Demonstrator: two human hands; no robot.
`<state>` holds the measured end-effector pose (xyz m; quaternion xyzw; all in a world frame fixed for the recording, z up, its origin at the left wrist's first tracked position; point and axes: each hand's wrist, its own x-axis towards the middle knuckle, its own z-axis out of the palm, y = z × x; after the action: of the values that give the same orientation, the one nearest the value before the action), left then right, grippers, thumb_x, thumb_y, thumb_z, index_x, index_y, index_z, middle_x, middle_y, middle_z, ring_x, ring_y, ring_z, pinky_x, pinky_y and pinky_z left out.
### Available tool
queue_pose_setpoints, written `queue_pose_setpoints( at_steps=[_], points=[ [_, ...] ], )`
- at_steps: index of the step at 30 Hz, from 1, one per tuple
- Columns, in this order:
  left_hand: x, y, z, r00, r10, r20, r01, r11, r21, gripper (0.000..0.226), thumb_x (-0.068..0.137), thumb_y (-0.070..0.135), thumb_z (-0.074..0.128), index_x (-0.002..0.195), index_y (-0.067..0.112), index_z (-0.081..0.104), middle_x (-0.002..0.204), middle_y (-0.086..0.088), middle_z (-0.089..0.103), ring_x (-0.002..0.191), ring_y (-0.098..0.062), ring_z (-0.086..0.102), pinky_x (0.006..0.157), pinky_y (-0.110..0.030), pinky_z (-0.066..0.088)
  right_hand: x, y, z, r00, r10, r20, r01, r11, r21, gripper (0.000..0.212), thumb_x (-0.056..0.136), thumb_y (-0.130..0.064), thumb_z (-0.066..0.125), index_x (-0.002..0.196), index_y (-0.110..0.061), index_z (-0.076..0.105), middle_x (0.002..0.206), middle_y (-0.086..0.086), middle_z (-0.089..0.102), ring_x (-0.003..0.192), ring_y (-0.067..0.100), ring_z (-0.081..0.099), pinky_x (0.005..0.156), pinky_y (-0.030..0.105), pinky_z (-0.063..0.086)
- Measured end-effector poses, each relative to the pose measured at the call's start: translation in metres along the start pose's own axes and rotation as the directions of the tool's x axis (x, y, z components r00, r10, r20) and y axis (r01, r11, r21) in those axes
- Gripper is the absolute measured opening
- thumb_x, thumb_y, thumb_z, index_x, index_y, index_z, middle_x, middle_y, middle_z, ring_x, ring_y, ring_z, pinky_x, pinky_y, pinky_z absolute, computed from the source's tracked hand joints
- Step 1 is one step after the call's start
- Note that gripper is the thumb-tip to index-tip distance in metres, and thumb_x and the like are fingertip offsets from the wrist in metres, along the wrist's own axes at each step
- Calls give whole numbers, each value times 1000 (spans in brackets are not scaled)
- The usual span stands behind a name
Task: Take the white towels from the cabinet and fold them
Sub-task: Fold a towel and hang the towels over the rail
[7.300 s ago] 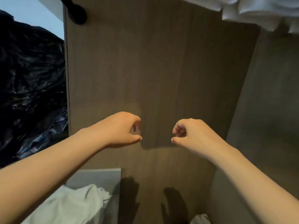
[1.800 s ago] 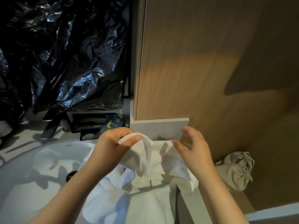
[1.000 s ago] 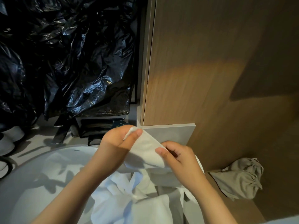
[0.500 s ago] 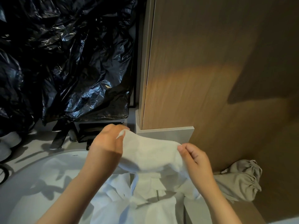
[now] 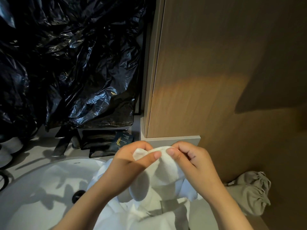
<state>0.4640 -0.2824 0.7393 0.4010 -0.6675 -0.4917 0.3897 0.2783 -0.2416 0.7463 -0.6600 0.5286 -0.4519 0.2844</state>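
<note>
A white towel (image 5: 163, 170) hangs between my two hands above the counter. My left hand (image 5: 132, 161) pinches its upper edge between thumb and fingers. My right hand (image 5: 189, 159) pinches the same edge right beside it, the two thumbs almost touching. The rest of the towel droops down onto more white cloth (image 5: 149, 214) heaped below, at the sink's right side. The wooden cabinet side panel (image 5: 216, 72) rises just behind my hands.
A white round sink (image 5: 41, 188) with a dark drain lies at the lower left. Crumpled black plastic (image 5: 66, 63) fills the upper left, with dark packets (image 5: 106, 141) under it. A grey drawstring bag (image 5: 249, 191) lies at the right by the wooden wall.
Half a second ago my hands held the towel's edge stretched apart; now they have come together at the middle, bringing the edge's two ends close.
</note>
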Motion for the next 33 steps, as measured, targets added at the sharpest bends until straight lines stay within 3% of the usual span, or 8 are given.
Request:
queue_pose_setpoints(
  at_steps=[4,11,14,17,20,25,28,33],
  points=[
    [-1,9,-1,993,22,-119,-25,999,-21,27,76,36,66,67,12,59,63,6,54,58,-5,49,54,-13,38,-5,9,-1,998,52,26,-52,998,26,14,93,-27,63,81,-23,69,66,-11,59,60,4,49,56,18,38],
    [-3,24,-24,958,107,-265,-123,991,-44,23,78,35,65,68,14,59,60,4,51,56,-7,46,52,-16,37,-17,42,-12,989,128,-76,-138,979,-148,14,91,-20,65,98,-33,67,95,-20,67,96,6,63,74,22,53],
    [-1,17,-40,923,161,-349,-112,981,156,23,79,40,62,71,19,60,59,8,53,55,-5,47,53,-19,37,-15,45,-17,976,113,-186,-136,984,-118,21,93,-14,64,98,-34,68,95,-17,68,92,7,65,76,27,55],
    [2,-1,-51,903,208,-375,2,873,488,25,82,48,60,71,26,57,67,12,58,63,-7,53,55,-26,37,-9,26,-19,969,24,-247,-33,999,-35,21,97,-15,58,89,-30,71,83,-11,70,77,6,64,65,19,48],
    [4,-11,-47,899,216,-381,46,818,573,24,86,48,63,73,29,58,75,11,60,73,-4,54,59,-23,37,-1,-10,-21,960,-117,-254,114,993,-26,21,95,-30,56,79,-27,69,73,-8,67,69,7,61,59,14,43],
    [5,3,-39,930,192,-313,-75,934,350,40,69,63,59,100,39,69,103,28,66,102,12,56,84,-3,38,13,-34,-20,971,-210,-113,183,960,-212,35,96,-32,54,61,-38,49,58,-15,51,55,5,49,53,11,31],
    [0,17,-27,964,207,-166,-159,951,264,49,71,57,63,117,42,65,116,34,62,112,14,53,90,-1,35,13,-29,-9,982,-189,-29,179,961,-210,32,97,-34,54,65,-36,53,61,-14,52,58,8,50,54,15,33],
    [0,22,-14,981,191,23,-192,971,143,34,75,53,59,95,30,73,89,9,72,82,-2,65,72,-16,47,7,-25,-2,987,-160,-4,158,979,-131,26,97,-39,54,74,-31,63,65,-13,57,62,11,55,55,17,37]
  ],
)
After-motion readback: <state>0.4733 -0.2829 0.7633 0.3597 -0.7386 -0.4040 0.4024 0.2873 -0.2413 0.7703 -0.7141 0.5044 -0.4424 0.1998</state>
